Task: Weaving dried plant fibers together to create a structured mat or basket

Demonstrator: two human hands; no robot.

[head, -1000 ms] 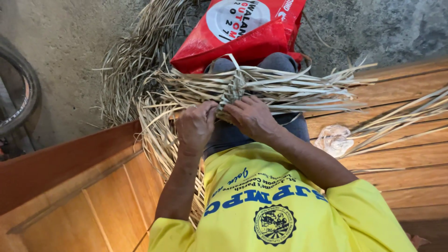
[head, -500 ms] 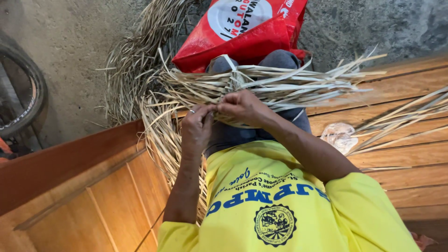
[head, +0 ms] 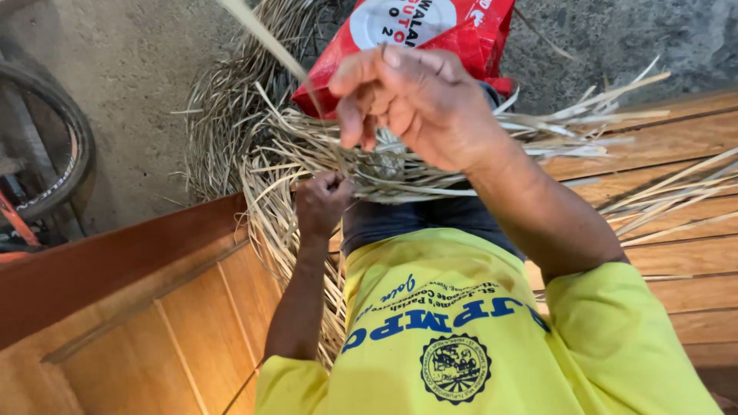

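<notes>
1. Since the earlier frame, the right hand (head: 419, 104) has risen off the bundle, its fingers pinched shut on a single pale strip (head: 261, 38) running to the upper left.
2. Left hand (head: 323, 201) stays low, fist closed on the woven bundle of dried strips (head: 400, 165) across the lap.
3. Leftward, a tyre (head: 73, 146) stands on the concrete floor beyond the wooden surface's (head: 192, 330) edge.
4. Loose strips (head: 223, 115) pile behind; a red bag (head: 430, 38) crowds the far side.
5. Rightward, long strips (head: 676, 196) lie across the planks.

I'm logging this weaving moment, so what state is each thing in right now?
Right hand: raised, pinching a strip pulled taut.
Left hand: closed on the weave.
Weave: unfinished, loose ends sticking out sideways.
Red bag: lying crumpled on the floor.
Tyre: upright, partly cut off.
</notes>
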